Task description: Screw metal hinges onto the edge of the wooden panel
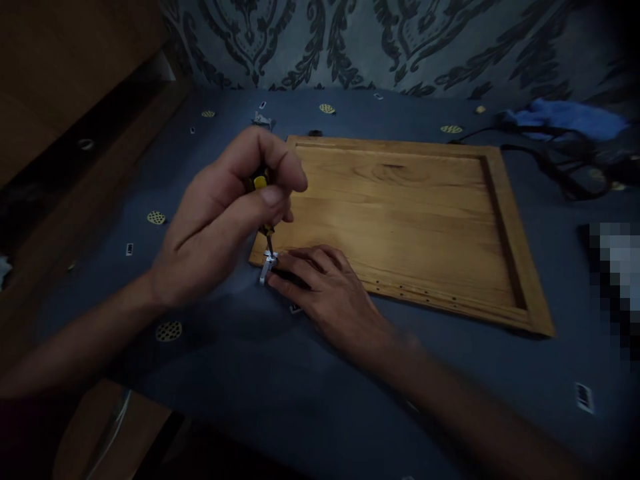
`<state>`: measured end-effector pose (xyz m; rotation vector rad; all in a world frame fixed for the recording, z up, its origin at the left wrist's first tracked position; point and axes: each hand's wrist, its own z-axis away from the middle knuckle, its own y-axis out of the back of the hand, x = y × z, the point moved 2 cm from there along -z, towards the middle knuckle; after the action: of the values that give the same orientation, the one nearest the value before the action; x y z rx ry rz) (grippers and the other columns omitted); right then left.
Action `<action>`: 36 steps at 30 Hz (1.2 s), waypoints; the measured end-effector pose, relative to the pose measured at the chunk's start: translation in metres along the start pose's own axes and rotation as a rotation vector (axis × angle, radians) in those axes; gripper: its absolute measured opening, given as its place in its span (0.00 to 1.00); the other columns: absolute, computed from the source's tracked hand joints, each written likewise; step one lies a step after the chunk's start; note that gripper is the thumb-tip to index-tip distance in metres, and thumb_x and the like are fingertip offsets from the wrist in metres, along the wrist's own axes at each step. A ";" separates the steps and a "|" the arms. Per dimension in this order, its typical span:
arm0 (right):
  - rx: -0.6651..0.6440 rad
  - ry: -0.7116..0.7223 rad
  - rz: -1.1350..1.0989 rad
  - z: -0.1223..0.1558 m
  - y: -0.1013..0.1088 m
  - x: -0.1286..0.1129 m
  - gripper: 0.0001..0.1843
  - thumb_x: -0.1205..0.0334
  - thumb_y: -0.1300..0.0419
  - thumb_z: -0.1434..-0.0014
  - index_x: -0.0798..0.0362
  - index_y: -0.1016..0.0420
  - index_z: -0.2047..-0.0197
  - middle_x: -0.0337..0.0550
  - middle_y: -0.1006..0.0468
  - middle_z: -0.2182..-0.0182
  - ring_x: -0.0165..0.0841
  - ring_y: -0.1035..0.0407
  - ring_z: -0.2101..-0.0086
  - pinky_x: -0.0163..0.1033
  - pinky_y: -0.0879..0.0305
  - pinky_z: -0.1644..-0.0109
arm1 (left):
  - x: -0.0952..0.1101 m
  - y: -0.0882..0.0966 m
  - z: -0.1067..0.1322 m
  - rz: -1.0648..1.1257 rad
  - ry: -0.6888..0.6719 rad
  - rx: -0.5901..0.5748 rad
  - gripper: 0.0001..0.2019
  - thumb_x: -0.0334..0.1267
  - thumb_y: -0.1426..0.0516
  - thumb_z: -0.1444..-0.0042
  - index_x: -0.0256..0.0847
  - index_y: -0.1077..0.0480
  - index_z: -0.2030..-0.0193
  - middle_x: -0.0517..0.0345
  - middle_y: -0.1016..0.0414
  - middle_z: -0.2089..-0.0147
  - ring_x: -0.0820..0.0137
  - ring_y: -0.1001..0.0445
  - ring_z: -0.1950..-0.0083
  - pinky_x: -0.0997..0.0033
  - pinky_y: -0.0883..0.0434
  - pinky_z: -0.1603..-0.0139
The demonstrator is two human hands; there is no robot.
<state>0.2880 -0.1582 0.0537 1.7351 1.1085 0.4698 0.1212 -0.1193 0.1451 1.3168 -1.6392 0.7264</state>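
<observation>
My left hand [220, 227] is closed around a screwdriver [261, 181] with a black and yellow handle. The shaft points down, and its tip meets a small metal hinge [270, 260] at the near left corner of a framed wooden panel [400, 213]. My right hand [335, 293] lies low over the panel's near edge, with thumb and forefinger closed on the hinge. Its other fingers rest bent on the wood. The screw head under the tip is too small to make out. Several small dark holes run along the panel's near edge.
A second metal hinge [262, 120] lies behind the panel. On the right are black-framed glasses [565, 157], a blue cloth [565, 120] and a blurred-out object [620, 267]. A wooden cabinet [70, 73] stands left. Patterned wallpaper [330, 43] backs the blue-covered surface [310, 400].
</observation>
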 end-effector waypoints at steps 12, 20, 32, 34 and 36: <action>0.039 0.011 0.031 0.000 0.001 0.000 0.15 0.65 0.44 0.24 0.50 0.20 0.40 0.45 0.17 0.44 0.42 0.30 0.46 0.49 0.34 0.39 | 0.003 -0.028 -0.019 0.199 0.130 0.166 0.33 0.56 0.40 0.31 0.40 0.40 0.83 0.67 0.53 0.84 0.80 0.55 0.85 0.72 0.57 0.86; 0.027 0.013 -0.001 0.000 0.001 -0.001 0.15 0.66 0.41 0.26 0.49 0.20 0.40 0.46 0.17 0.44 0.43 0.32 0.44 0.51 0.35 0.40 | 0.006 -0.027 -0.010 -0.003 0.052 -0.010 0.28 0.47 0.45 0.25 0.38 0.37 0.79 0.64 0.46 0.80 0.79 0.47 0.80 0.74 0.48 0.80; 0.054 0.028 -0.025 0.000 0.001 0.000 0.16 0.66 0.45 0.24 0.53 0.21 0.40 0.48 0.18 0.45 0.43 0.32 0.46 0.50 0.36 0.40 | -0.004 0.017 -0.023 0.169 0.220 -0.383 0.16 0.53 0.30 0.41 0.44 0.21 0.69 0.60 0.31 0.76 0.71 0.29 0.76 0.66 0.26 0.71; 0.031 0.026 -0.023 0.001 0.001 0.000 0.17 0.66 0.46 0.24 0.52 0.21 0.39 0.48 0.18 0.43 0.43 0.32 0.45 0.50 0.36 0.40 | -0.006 0.019 -0.026 0.160 0.210 -0.332 0.18 0.54 0.29 0.42 0.44 0.24 0.71 0.63 0.38 0.78 0.74 0.36 0.79 0.67 0.28 0.73; 0.012 0.017 -0.013 0.001 0.001 0.000 0.17 0.65 0.47 0.23 0.50 0.22 0.39 0.46 0.18 0.43 0.42 0.32 0.45 0.50 0.36 0.40 | -0.008 0.016 -0.029 0.147 0.173 -0.277 0.20 0.54 0.30 0.41 0.43 0.28 0.72 0.65 0.42 0.78 0.76 0.41 0.79 0.69 0.31 0.73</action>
<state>0.2895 -0.1586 0.0540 1.7368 1.1358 0.4714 0.1138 -0.0869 0.1523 0.9197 -1.6403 0.6529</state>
